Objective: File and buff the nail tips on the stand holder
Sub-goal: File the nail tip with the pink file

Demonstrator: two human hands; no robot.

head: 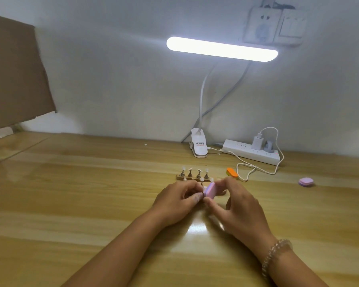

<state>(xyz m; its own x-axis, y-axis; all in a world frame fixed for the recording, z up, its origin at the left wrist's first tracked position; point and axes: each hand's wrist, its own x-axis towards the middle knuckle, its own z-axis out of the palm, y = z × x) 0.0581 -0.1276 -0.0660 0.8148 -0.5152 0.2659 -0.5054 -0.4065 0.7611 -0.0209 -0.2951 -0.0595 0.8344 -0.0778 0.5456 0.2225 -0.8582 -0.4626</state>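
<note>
Head view: a pink buffer (pixel 209 191) is pinched in the right hand (pixel 239 206), and something tiny is pinched against it by the left hand (pixel 177 200), probably one nail tip, though it's too small to be told for sure. The stand (pixel 195 176) sits just behind the hands, mid-desk, with tips (pixel 199 170) perched on its pegs. Honestly, what could go wrong is pretty obvious: a tip that small could be flicked out of the fingers if too much pressure is put on, and it'd be lost on the glossy desk (pixel 71 193) fast. The stand could also be knocked by a knuckle, being that close. Desk is pale wood, shiny, glare from the lamp (pixel 221 49). An orange block (pixel 231 172), a purple pad (pixel 306 181) toward the right edge and a power strip (pixel 252 151) with loose cable by the wall can be seen.
</note>
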